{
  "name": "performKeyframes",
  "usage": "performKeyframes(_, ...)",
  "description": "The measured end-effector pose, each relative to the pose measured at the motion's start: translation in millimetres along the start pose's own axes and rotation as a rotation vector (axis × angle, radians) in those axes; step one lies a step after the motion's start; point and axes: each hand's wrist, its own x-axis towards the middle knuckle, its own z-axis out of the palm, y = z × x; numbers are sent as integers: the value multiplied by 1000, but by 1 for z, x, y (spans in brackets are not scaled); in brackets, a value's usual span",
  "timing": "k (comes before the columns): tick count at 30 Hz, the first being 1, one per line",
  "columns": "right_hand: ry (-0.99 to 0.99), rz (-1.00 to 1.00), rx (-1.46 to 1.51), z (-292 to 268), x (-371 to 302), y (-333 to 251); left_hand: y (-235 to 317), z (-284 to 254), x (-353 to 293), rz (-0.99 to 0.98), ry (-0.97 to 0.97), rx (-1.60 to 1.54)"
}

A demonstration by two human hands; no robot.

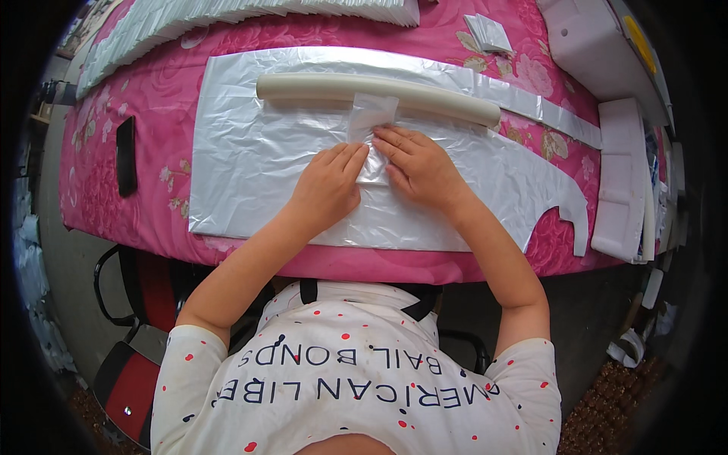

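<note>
A narrow piece of clear plastic film lies at the middle, its far end against a long cream-coloured tube. My left hand rests on the left edge of the film, fingers pressed together with the tips on it. From the other side my right hand pinches the film's right edge, thumb and fingers bent in close. The two hands nearly meet. Beneath them spreads a large, wrinkled silvery-white plastic sheet, with a curved cut-out at its right end. What lies under my fingertips is hidden.
Pink flowered cloth covers the table. A black phone-like object lies at left. Long rows of stacked white packets line the far edge, with a small stack farther right. White foam boxes stand at right; red-and-black chairs at lower left.
</note>
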Motion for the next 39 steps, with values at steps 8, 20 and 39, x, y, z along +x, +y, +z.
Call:
performKeyframes(8,42,-67,32,-1,-1,3,-11,-2,-10,143,-16,-52)
performKeyframes(20,82,-87,18,4,-42,-48,14,-13,-57,175,-74,-93)
performKeyframes(39,-466,909,576,-17,25,-26,5,-7,-25,-721,23,-660)
